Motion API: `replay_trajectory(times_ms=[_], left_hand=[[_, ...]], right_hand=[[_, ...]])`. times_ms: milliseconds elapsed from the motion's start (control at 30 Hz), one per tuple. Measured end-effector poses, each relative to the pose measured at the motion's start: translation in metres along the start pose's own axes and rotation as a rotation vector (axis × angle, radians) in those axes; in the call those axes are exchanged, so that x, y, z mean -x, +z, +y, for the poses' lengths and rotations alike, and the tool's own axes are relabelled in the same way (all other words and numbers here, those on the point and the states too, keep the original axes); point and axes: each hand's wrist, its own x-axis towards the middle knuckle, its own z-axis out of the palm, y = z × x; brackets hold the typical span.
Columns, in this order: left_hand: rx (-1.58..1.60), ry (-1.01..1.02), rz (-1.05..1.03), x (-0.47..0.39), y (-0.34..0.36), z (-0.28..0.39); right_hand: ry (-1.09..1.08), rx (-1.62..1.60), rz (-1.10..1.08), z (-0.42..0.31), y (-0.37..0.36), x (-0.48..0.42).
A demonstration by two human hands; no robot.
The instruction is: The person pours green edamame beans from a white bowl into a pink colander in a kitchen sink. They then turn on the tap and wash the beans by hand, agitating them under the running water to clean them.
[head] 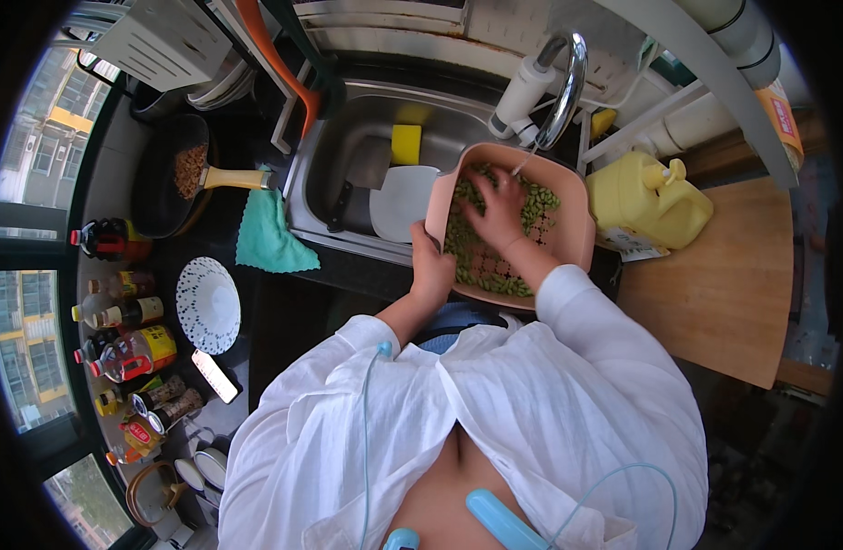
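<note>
A pink plastic colander stands tilted at the right side of the steel sink. My left hand grips its left rim, thumb on the edge. Inside it, shelled green beans lie spread over the perforated bottom. My right hand rests among the beans with its fingers spread, some fingertips hidden in them; whether it grasps any I cannot tell. Above the colander curves a chrome faucet, and a thin stream of water runs from it onto the beans.
In the sink lie a white cutting board or plate, a cleaver and a yellow sponge. A yellow detergent jug stands on the wooden board. Leftward are a teal cloth, a frying pan, a patterned bowl and a phone.
</note>
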Motion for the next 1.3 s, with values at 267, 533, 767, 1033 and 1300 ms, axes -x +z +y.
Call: replay_trajectory(times_ms=[267,533,767,1033,1300], left_hand=[[0.07,0.027,-0.002,0.001,0.0,-0.008],[0.084,0.021,-0.017,0.0,0.0,-0.002],[0.048,0.009,0.034,0.001,0.002,0.001],[0.087,-0.017,0.008,0.004,-0.001,0.01],[0.08,0.024,0.01,0.003,0.0,0.008]], right_hand=[[-0.561,0.31,-0.426,0.02,-0.021,0.009],[0.497,-0.528,-0.32,0.039,-0.012,-0.007],[0.547,-1.361,-0.549,0.015,-0.065,-0.017],[0.214,-0.245,-0.03,0.071,-0.039,-0.008],[-0.084,-0.023,0.246,0.041,0.025,-0.009]])
